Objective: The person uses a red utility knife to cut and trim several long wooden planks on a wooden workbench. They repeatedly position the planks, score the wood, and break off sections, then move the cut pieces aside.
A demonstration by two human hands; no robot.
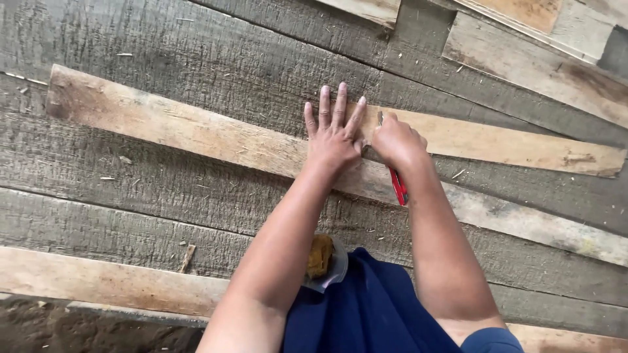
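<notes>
A: Plank?
B: Plank (183, 127), pale rough wood, long flat strip slanting across grey weathered boards (196, 65).
A: Hands?
B: Left hand (333, 134) flat on plank, fingers spread. Right hand (396, 140) just right, fisted round red knife (398, 185), tip on plank.

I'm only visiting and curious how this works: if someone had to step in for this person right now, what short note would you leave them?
Left hand: flat, fingers spread, pressing the long pale plank down.
Right hand: closed around a red-handled cutter, its tip set on the plank just beside the left fingers.
The plank lies slantwise across the grey weathered boards; a second pale plank overlaps it to the right of the hands.
Done: the plank is held steady and the tool is placed on it. No finished mark or cut can be made out.
Left: I cannot tell how far the scoring has got; the hands hide that spot.
</notes>
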